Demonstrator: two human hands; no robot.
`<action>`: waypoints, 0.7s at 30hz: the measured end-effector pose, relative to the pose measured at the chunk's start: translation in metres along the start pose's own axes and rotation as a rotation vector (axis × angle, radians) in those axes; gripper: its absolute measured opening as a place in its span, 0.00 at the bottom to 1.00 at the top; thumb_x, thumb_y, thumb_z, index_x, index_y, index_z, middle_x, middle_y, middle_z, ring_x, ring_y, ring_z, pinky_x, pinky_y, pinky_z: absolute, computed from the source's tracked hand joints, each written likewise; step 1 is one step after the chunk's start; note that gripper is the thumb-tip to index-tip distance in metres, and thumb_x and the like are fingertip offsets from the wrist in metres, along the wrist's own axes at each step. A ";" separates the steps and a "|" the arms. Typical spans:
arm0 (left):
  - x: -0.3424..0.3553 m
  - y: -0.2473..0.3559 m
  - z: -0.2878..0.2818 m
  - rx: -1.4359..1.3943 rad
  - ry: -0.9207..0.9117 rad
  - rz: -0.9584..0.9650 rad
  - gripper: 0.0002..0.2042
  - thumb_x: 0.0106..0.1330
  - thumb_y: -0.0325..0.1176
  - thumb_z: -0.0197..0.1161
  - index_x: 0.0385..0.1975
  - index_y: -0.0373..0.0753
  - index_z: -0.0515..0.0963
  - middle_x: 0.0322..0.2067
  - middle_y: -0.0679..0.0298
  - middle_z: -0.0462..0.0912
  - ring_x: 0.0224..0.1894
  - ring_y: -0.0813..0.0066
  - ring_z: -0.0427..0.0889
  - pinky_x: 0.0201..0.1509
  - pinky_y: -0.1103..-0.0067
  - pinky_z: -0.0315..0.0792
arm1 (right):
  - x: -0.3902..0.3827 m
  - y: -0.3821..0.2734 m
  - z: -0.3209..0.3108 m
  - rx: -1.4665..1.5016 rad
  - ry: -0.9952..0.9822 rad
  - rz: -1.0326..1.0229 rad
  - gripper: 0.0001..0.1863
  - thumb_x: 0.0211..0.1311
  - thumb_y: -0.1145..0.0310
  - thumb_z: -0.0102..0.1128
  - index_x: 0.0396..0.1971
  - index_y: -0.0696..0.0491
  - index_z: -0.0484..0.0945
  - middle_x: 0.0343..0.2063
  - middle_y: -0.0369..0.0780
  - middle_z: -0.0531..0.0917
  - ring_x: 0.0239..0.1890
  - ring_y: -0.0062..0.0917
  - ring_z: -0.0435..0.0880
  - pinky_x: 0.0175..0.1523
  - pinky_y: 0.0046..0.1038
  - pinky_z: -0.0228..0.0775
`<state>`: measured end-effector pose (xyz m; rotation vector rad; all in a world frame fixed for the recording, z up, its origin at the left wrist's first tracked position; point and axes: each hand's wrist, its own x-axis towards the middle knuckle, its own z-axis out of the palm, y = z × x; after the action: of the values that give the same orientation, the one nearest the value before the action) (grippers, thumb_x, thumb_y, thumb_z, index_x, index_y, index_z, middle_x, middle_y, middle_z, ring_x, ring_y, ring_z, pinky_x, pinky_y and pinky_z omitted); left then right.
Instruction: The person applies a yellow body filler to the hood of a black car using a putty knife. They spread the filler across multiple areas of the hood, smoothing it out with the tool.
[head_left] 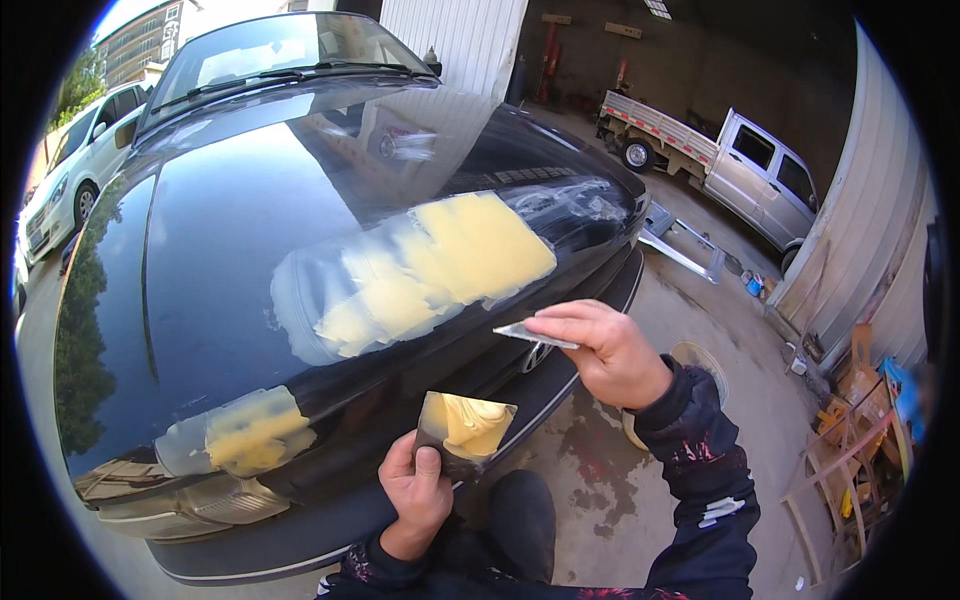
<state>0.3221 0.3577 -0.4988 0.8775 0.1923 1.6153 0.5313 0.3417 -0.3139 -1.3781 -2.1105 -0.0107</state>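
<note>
Low in front of the bumper, my left hand grips a dark flat plate loaded with yellow body filler. My right hand, higher and to the right, pinches a thin flat spreader between thumb and fingers, apart from the plate. Beyond both hands is the black car hood. Across its front lies a large patch of yellow filler with a dull sanded border. A smaller filler patch sits near the left front corner.
A white car is parked at the left. In the garage behind stands a silver pickup truck. Scrap wood and cartons are piled at the right, and a metal frame lies on the floor. The front bumper juts out near my legs.
</note>
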 end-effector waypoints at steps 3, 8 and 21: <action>-0.001 0.002 -0.005 0.093 -0.009 0.005 0.16 0.71 0.35 0.62 0.48 0.26 0.77 0.40 0.58 0.85 0.41 0.77 0.81 0.50 0.79 0.74 | 0.075 0.027 0.002 -0.159 0.125 -0.169 0.21 0.56 0.86 0.50 0.48 0.56 0.83 0.46 0.47 0.84 0.50 0.41 0.81 0.58 0.32 0.72; 0.000 0.003 -0.013 0.170 -0.026 -0.039 0.15 0.71 0.35 0.63 0.46 0.25 0.78 0.38 0.60 0.85 0.39 0.79 0.80 0.47 0.81 0.74 | 0.175 0.045 0.031 -0.179 -0.056 -0.142 0.19 0.58 0.83 0.51 0.48 0.56 0.82 0.43 0.47 0.84 0.48 0.41 0.82 0.56 0.31 0.73; -0.006 0.006 -0.012 0.212 -0.060 -0.085 0.15 0.71 0.35 0.63 0.44 0.26 0.79 0.36 0.61 0.85 0.38 0.79 0.80 0.45 0.81 0.74 | 0.031 0.015 0.047 -0.309 0.143 -0.265 0.22 0.52 0.82 0.58 0.49 0.50 0.84 0.47 0.43 0.81 0.52 0.39 0.79 0.59 0.39 0.69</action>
<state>0.3098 0.3547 -0.5069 1.0646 0.3585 1.5060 0.5129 0.3897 -0.3413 -1.2105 -2.2173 -0.5462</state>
